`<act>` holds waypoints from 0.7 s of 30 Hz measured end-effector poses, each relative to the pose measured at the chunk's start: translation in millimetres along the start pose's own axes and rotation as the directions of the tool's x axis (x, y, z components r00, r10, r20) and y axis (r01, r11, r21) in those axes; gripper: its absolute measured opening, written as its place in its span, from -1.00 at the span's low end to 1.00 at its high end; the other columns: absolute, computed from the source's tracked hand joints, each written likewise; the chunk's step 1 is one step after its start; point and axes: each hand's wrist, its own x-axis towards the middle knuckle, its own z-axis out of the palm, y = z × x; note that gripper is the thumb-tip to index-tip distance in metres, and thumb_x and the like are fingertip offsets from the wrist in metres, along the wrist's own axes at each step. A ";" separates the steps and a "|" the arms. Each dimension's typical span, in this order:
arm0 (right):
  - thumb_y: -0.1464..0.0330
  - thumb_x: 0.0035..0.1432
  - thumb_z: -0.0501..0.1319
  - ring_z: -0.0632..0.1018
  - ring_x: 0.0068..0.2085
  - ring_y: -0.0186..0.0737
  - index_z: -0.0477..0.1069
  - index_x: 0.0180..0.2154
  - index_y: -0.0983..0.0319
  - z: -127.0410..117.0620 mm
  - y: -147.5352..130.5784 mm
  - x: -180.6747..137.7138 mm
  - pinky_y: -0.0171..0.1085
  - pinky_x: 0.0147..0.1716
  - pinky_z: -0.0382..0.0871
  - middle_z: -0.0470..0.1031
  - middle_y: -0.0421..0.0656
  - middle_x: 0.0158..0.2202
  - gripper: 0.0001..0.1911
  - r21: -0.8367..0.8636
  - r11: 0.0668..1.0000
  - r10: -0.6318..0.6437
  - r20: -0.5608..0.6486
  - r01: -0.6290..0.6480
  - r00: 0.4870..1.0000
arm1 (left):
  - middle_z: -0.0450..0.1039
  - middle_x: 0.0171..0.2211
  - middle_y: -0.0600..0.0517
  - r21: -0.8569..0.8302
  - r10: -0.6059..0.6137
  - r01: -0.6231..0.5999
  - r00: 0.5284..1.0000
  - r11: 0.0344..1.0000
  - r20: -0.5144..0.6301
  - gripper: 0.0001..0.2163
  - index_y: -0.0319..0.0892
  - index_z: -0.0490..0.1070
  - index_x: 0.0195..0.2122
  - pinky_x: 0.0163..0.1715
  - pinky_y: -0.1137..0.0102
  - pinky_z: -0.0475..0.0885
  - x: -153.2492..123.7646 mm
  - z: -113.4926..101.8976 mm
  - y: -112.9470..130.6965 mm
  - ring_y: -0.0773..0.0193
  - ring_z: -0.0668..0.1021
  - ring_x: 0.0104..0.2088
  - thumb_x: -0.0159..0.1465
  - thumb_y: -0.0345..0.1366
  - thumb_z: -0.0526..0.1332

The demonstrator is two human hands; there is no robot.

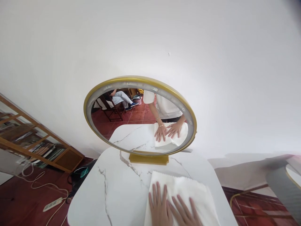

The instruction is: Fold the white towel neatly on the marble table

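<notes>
A white cloth [197,188] lies spread over the front right of a white marble-patterned table [91,201]. My left hand [160,205] rests flat on the cloth's left part, fingers stretched out. Beside it, my right hand [185,212] presses flat on the same cloth with its fingers spread. The two hands nearly meet at the thumbs. Behind the cloth stands an oval-looking mirror [131,110] with a gold frame on a gold base [148,158]. Both hands and the cloth show again in its reflection.
A wooden shelf [35,131] with books leans into view at left. On the red tiled floor lie a power strip [53,204] and white cables. A dark bag [80,179] sits by the table's left side. A grey chair [282,185] stands at right. The mirror reflects a seated person.
</notes>
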 end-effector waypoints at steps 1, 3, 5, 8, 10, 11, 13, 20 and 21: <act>0.07 0.22 0.06 -0.19 0.38 0.04 0.03 0.31 0.15 -4.8 14.2 11.3 0.25 0.26 -0.58 0.07 -0.16 0.32 -0.31 0.044 0.999 -0.030 0.054 0.027 0.998 | -0.08 0.35 0.06 -0.020 -0.017 0.018 0.999 1.000 0.030 -0.41 0.12 -0.05 0.32 0.25 -0.10 0.09 13.7 -3.8 4.1 -0.01 0.11 0.32 0.28 -0.33 0.05; 0.00 0.23 0.01 -0.11 0.37 0.04 -0.06 0.33 0.15 -11.7 42.6 32.9 0.23 0.27 -0.56 0.00 -0.14 0.34 -0.27 0.154 0.988 -0.053 0.164 0.028 0.985 | -0.12 0.36 0.04 -0.054 -0.028 0.032 0.997 0.998 0.074 -0.41 0.07 -0.10 0.34 0.26 -0.11 0.08 39.6 -7.7 13.1 0.02 0.07 0.33 0.29 -0.40 -0.01; -0.02 0.26 -0.03 -0.02 0.36 0.03 -0.15 0.34 0.11 -13.8 68.4 49.9 0.23 0.28 -0.46 -0.06 -0.14 0.35 -0.27 0.249 0.969 -0.076 0.267 0.008 0.961 | -0.09 0.36 0.01 -0.094 0.030 -0.019 0.994 0.995 0.108 -0.37 0.00 -0.16 0.35 0.26 -0.08 0.10 60.2 -5.3 21.7 0.08 0.06 0.34 0.27 -0.50 -0.07; -0.04 0.27 -0.05 0.02 0.35 0.01 -0.21 0.35 0.08 -10.9 100.9 62.0 0.20 0.29 -0.30 -0.06 -0.13 0.35 -0.26 0.337 0.941 -0.113 0.351 -0.013 0.929 | 0.00 0.34 -0.01 -0.152 0.183 -0.161 0.972 0.975 0.146 -0.32 -0.09 -0.19 0.36 0.27 0.02 0.15 79.3 6.7 33.7 0.18 0.07 0.34 0.21 -0.60 -0.12; -0.05 0.26 -0.04 0.02 0.35 -0.02 -0.22 0.35 0.07 -8.2 117.9 60.8 0.18 0.29 -0.26 -0.04 -0.13 0.35 -0.25 0.343 0.939 -0.103 0.364 -0.031 0.926 | 0.04 0.33 -0.03 -0.168 0.245 -0.219 0.957 0.961 0.155 -0.32 -0.13 -0.19 0.36 0.27 0.03 0.17 87.4 16.2 42.9 0.19 0.10 0.33 0.21 -0.60 -0.11; -0.06 0.26 -0.03 0.03 0.35 -0.03 -0.22 0.35 0.07 -7.4 124.4 57.6 0.16 0.29 -0.24 -0.02 -0.14 0.35 -0.24 0.330 0.943 -0.083 0.364 -0.044 0.928 | 0.05 0.32 -0.05 -0.166 0.256 -0.230 0.954 0.959 0.156 -0.34 -0.16 -0.19 0.36 0.27 0.03 0.17 91.0 20.1 48.2 0.18 0.11 0.32 0.22 -0.58 -0.11; -0.06 0.25 -0.02 0.05 0.35 -0.05 -0.21 0.35 0.06 -8.0 131.1 46.2 0.14 0.29 -0.22 0.00 -0.16 0.34 -0.24 0.277 0.957 -0.013 0.349 -0.090 0.937 | 0.06 0.32 -0.07 -0.160 0.260 -0.235 0.953 0.959 0.158 -0.38 -0.20 -0.21 0.36 0.26 0.03 0.18 97.4 25.0 60.0 0.18 0.12 0.32 0.27 -0.53 -0.11; 0.15 0.30 -0.03 0.09 0.33 -0.01 -0.21 0.35 0.02 -40.9 70.5 -29.4 0.16 0.26 -0.18 0.03 -0.16 0.34 -0.34 -0.052 0.882 0.470 0.170 -0.468 0.866 | -0.16 0.38 0.01 -0.273 0.378 -0.317 0.901 0.908 0.213 -0.47 -0.03 -0.15 0.36 0.30 -0.06 0.02 71.8 -0.3 101.1 0.11 0.01 0.36 0.37 -0.27 -0.06; 0.18 0.30 -0.04 0.09 0.33 0.00 -0.20 0.35 0.03 -47.4 57.1 -40.1 0.17 0.25 -0.18 0.03 -0.15 0.34 -0.35 -0.079 0.864 0.503 0.161 -0.497 0.849 | -0.19 0.38 0.02 -0.286 0.369 -0.301 0.902 0.910 0.223 -0.47 0.02 -0.14 0.35 0.30 -0.11 -0.01 60.6 -6.1 104.8 0.07 0.00 0.36 0.37 -0.24 -0.04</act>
